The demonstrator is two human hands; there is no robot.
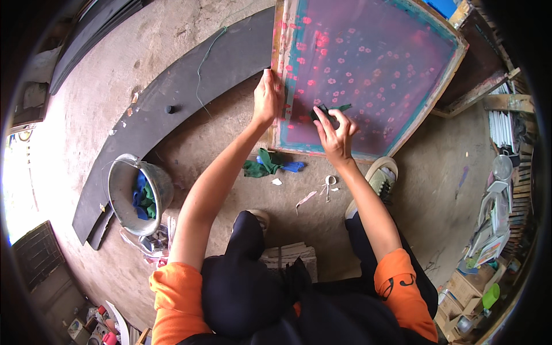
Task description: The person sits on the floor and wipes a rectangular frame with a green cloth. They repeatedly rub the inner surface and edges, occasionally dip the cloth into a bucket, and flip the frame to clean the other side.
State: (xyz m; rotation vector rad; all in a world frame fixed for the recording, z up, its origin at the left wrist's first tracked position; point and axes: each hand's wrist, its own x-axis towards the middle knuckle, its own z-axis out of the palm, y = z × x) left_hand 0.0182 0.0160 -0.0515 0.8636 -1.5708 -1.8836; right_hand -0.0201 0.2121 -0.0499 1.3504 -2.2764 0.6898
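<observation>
A wooden-framed printing screen (426, 112) leans up in front of me. Its purple-pink mesh carries small pink flowers inside a teal border. My left hand (266, 100) grips the screen's left frame edge, its thumb side toward me and some fingers hidden behind the wood. Against the lower middle of the mesh, my right hand (338, 133) pinches a dark green rag (344, 107), one corner of which sticks out to the right. More green and blue rags (267, 163) lie on the floor just below the frame.
A metal bucket (118, 184) with blue and green cloths stands at the left. Behind it a long black curved sheet (172, 109) lies on the concrete floor. A stack of paper (293, 256) sits between my legs. Clutter and wooden racks (517, 201) line the right side.
</observation>
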